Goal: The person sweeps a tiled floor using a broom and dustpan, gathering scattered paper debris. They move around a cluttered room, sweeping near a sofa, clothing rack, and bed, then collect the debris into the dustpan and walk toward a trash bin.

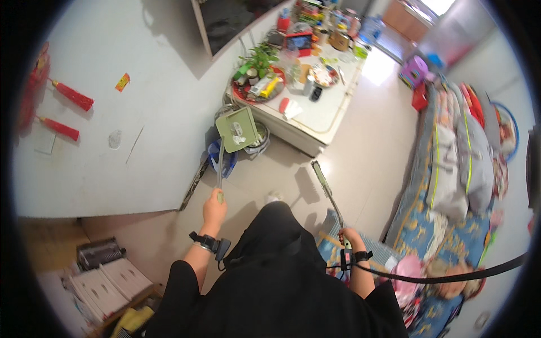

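My left hand [214, 207] is closed round the long handle of a green dustpan [244, 118]. A few whitish scraps [238, 135] show on the pan. The pan is held over or beside a bagged trash bin [260, 138], partly covering it; I cannot tell whether they touch. My right hand [353, 238] grips the handle of a broom [322, 180], whose narrow green bristled head points away from me, out over the floor to the right of the dustpan. A blue bag [229, 163] sits below the pan, beside the wall.
A white table [315, 121] ahead carries a red tray [241, 96], a plate of food [324, 75], a tablet [298, 41] and bottles. A sofa [406, 197] with grey cushions [448, 169] runs along the right. White drawers [110, 284] stand at lower left. A black cable [451, 277] crosses the right side.
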Available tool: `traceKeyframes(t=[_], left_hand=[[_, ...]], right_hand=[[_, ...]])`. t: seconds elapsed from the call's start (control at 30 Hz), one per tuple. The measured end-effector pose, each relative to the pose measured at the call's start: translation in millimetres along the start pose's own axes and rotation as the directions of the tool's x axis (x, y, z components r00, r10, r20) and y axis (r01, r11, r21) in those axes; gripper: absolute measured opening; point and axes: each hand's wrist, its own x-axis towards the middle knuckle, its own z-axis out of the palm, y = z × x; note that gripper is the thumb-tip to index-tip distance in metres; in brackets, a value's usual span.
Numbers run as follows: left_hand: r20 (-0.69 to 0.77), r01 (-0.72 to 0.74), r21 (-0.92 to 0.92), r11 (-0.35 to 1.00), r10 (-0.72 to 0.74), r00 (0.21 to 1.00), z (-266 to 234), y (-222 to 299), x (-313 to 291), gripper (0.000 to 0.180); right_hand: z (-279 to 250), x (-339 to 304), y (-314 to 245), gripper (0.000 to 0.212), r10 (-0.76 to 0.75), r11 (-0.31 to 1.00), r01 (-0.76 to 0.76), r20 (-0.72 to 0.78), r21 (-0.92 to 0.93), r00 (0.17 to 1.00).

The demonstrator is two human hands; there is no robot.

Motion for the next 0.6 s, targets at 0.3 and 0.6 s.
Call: traceKeyframes(t=[0.3, 0.6], left_hand=[[0.134, 0.186, 0.098, 0.978, -0.198, 0.971, 65.6, 72.0, -1.8, 0.028], [0.169, 0.185, 0.056, 0.981, -0.191, 0.967, 157.4, 157.7, -7.9, 0.032]], right_hand=[[-120.8, 74.9, -153.6, 0.014, 0.089, 0.940, -0.066, 0.053, -0.334, 0.995], [-195.6, 135.0, -228.5, 0.016, 0.304, 0.812, -0.135, 0.214, -0.568, 0.928]])
